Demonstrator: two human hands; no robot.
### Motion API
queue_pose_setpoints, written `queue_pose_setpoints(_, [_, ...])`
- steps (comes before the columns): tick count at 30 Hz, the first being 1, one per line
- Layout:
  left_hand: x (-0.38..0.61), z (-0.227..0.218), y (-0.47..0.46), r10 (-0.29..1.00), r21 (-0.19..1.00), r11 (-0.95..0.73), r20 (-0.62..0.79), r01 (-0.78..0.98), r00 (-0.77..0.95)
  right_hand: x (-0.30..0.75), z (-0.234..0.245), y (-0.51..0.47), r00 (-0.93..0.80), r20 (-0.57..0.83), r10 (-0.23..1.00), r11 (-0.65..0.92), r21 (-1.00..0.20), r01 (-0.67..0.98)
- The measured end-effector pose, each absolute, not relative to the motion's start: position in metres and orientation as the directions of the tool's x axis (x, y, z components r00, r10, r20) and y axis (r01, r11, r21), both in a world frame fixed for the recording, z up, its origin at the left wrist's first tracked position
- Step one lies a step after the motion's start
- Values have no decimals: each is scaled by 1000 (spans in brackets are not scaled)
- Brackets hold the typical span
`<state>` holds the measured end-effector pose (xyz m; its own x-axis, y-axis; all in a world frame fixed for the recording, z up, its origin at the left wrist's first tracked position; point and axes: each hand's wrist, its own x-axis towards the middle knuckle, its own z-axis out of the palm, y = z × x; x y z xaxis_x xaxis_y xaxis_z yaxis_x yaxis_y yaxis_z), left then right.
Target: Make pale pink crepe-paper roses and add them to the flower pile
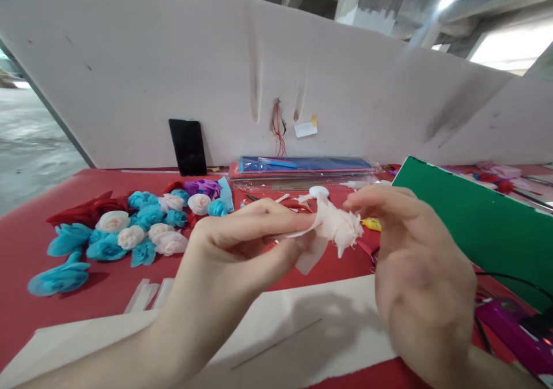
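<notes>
My left hand [242, 245] is closed, its thumb and fingers pinching a thin pale strip. The strip runs into a pale pink fabric flower [339, 225], which has ragged edges and a small tip pointing down. Close to the flower's right side is my right hand [421, 268], slightly blurred. Its fingers curve over toward the flower and stand apart from the palm; whether the fingertips touch the petals I cannot make out. Below both hands lies a cream sheet [276, 343] with a thin dark rod [276, 344] on it.
Blue, white, red and purple fabric flowers [147, 216] are heaped at the left. A dark phone [188, 147] leans on the white partition [173, 60]. Plastic-wrapped sheets [306, 166] lie behind. At right are a green board [470, 222], a purple power strip [510, 331] and cables.
</notes>
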<state>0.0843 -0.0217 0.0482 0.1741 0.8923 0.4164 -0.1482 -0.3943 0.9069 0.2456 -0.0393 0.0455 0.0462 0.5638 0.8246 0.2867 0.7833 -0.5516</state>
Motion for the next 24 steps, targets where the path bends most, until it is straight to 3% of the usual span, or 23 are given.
queue_pose_setpoints(4, [83,48,-18,918,949,-81,190,-304,349,258,45,-26,71,730,680,714,-681,165])
queue_pose_setpoints(9, [87,47,-19,852,875,119,152,-469,500,260,43,-13,-192,583,789,581,-810,-71])
queue_pose_setpoints(16, [91,46,-19,810,842,202,144,-501,569,260,43,-15,-314,486,816,434,-873,-223])
queue_pose_setpoints(24, [88,47,-22,829,819,260,82,-511,553,258,44,-15,-296,612,734,548,-790,-274])
